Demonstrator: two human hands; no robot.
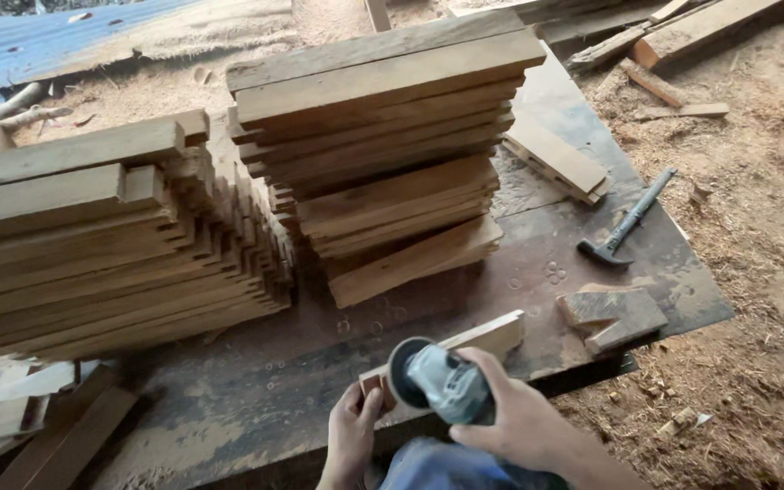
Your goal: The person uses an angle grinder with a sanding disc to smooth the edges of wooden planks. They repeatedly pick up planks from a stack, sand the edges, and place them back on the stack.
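A grey angle grinder (442, 381) is gripped by the right hand (514, 422), its fingers clenched around the body, with the disc held against the near end of a short wooden strip (478, 340). The strip lies at the front edge of the dark desk (256, 390) and is pinned there by the left hand (351, 436), whose fingers are pressed on its end. Two tall stacks of planks (374, 145) are piled behind, and a hammer (626, 222) is laid to the right beside a wood block (612, 316).

On the counter (256, 399), two plank stacks (111, 245) (383, 145) stand behind the wooden strip (483, 338), with a hammer (626, 222) and a wood block (612, 316) to its right.
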